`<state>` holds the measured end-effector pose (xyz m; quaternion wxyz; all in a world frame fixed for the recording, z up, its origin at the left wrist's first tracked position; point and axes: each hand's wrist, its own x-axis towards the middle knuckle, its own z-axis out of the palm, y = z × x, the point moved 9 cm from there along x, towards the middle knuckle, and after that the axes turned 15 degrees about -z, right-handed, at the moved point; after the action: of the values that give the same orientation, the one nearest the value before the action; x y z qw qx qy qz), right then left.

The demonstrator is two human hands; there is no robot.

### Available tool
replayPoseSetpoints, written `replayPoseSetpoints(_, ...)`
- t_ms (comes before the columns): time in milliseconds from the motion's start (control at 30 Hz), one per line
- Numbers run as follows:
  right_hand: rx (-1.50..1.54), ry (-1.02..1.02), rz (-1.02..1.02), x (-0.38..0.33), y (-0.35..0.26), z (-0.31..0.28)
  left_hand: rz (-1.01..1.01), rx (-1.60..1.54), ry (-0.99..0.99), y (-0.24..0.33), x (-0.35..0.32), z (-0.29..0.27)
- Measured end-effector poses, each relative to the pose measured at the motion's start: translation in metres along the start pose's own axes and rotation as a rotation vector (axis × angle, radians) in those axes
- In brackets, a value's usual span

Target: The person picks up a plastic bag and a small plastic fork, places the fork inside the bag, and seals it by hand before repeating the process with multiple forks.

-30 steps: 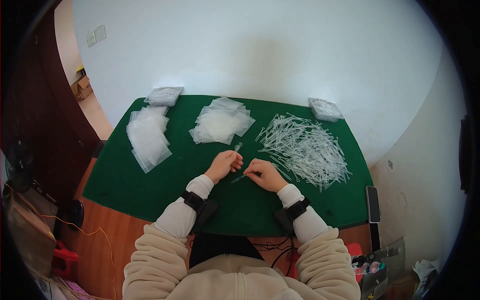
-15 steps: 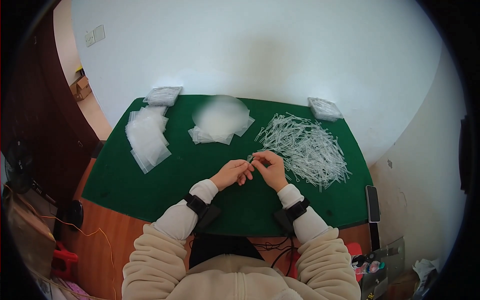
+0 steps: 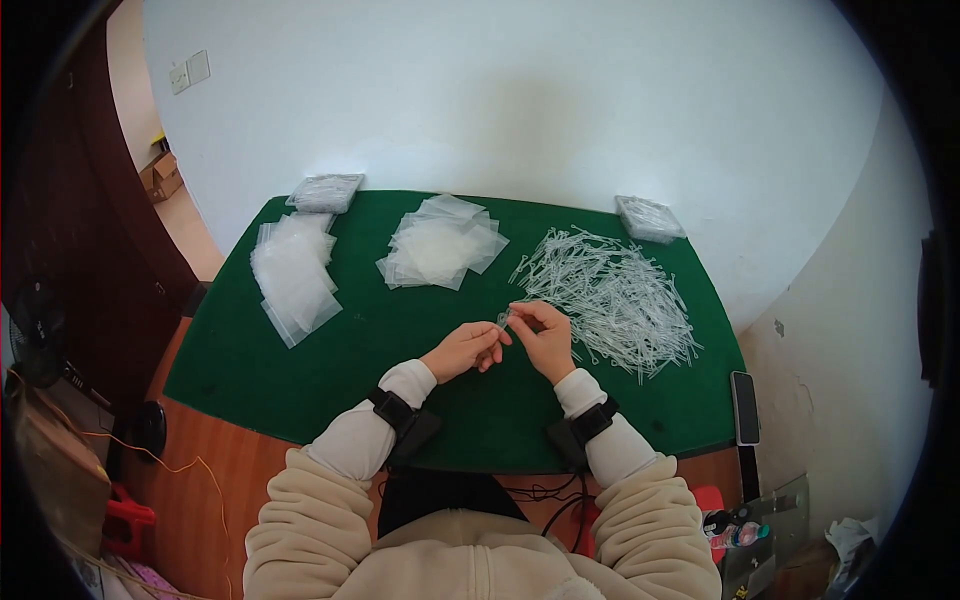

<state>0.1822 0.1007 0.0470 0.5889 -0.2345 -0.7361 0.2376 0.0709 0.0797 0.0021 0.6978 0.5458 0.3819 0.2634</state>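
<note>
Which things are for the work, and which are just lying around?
For the work, it seems:
thin, clear looped sticks
flat, clear plastic bags
filled, clear plastic packets

Just lying around, probably:
black rectangular phone
brown cardboard box

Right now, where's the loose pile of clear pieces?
Head view: the loose pile lies on the right side of the green table, beside the right hand, in front of the far-right bundle.

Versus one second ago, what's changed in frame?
The bare left hand moved right and slightly back; the bare right hand moved slightly forward. They've come together at thin, clear, loop-ended plastic-looking sticks in the left grip; whether the right grip let go is unclear. Unchanged: the big clear pile of similar sticks, both spreads of flat translucent plastic bags.
</note>
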Motion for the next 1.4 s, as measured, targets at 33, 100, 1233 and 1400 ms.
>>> replayPoseSetpoints(33,0.0,0.0,0.0,0.0,-0.001,0.0,0.002,-0.004,0.001,0.0,0.0,0.0)
replayPoseSetpoints(100,0.019,0.009,0.006,0.0,-0.001,0.001,0.002,-0.001,0.001,0.001,-0.001,0.001)
replayPoseSetpoints(1233,-1.105,-0.383,0.029,-0.006,0.025,-0.019,0.171,-0.325,0.342,0.002,-0.002,-0.048)
replayPoseSetpoints(1400,-1.056,-0.361,0.056,-0.008,0.028,-0.02,0.177,-0.336,0.339,0.002,-0.003,-0.049)
